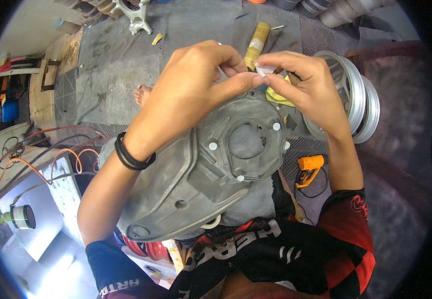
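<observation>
A large grey cast cover (176, 174), likely an engine part, lies below my hands. Several small white round pieces (213, 146) sit around its ring-shaped opening. Over its far end, the thumb and fingers of my right hand (308, 87) pinch a small white strip (264, 70), thin like tape or paper. My left hand (201, 74) is closed too, its thumb tip meeting the strip and my right fingertips. A bit of white shows between its fingers, but what they grip is mostly hidden.
Two silver wheels (348, 94) stand at the right, with an orange heat gun (310, 163) nearer me. Beyond my hands lie a yellow roll (258, 40) and a yellow sheet (281, 97). Orange coiled hose (66, 152) runs at the left. A silver bracket (137, 15) lies far off.
</observation>
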{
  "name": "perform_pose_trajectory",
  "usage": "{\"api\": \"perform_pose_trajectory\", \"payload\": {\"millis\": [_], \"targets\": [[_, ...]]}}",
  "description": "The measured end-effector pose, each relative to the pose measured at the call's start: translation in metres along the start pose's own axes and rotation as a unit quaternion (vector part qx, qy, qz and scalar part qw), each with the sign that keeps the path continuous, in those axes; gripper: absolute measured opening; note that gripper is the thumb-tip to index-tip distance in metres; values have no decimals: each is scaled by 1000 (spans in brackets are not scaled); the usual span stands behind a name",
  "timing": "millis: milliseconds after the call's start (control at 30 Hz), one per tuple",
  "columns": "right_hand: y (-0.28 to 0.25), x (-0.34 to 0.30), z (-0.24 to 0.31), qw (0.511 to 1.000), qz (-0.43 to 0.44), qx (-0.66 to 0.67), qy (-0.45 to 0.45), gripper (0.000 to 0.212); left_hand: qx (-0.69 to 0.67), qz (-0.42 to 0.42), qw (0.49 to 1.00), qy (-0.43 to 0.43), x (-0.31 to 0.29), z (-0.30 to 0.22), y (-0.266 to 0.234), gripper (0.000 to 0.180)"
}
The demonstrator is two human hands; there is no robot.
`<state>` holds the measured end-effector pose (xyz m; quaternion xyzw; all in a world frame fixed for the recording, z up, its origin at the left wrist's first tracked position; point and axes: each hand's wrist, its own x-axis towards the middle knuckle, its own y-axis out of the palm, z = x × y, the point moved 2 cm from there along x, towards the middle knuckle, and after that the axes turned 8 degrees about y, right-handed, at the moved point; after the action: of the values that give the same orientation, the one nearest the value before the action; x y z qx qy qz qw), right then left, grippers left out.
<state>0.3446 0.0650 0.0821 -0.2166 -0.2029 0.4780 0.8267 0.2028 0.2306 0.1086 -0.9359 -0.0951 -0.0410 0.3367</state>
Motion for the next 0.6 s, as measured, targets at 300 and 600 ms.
{"api": "perform_pose_trajectory", "payload": {"millis": [300, 600], "targets": [[-1, 1, -4, 999, 29, 23, 22, 62, -57, 65, 992, -89, 17, 12, 9, 20], [-3, 3, -21, 990, 86, 84, 72, 40, -91, 83, 985, -122, 18, 11, 10, 15]]}}
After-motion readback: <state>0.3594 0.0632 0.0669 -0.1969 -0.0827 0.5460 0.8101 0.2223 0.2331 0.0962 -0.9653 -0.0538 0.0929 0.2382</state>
